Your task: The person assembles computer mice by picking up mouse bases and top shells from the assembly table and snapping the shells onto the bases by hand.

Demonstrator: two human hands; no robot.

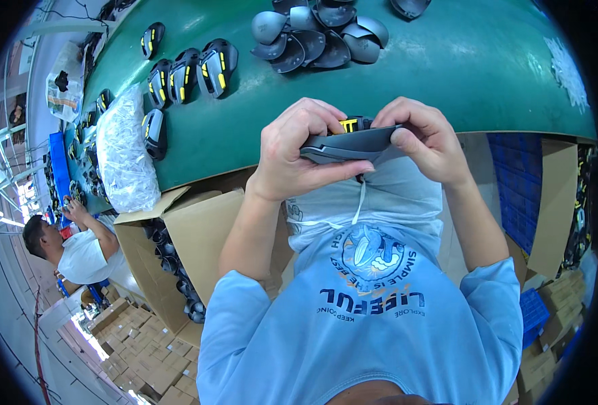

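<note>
Green tabletop [461,74] lies beyond hands [289,152] [430,142] holding grey shell [353,148]

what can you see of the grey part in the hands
The part is a dark grey, smooth, slightly curved shell that looks like plastic, with a paler strip near its left end. Behind its upper edge show a yellow piece and some black; how they join it is hidden. It is held up at the near edge of the table, lengthwise left to right. The left hand grips its left end, the right hand its right end.
</note>
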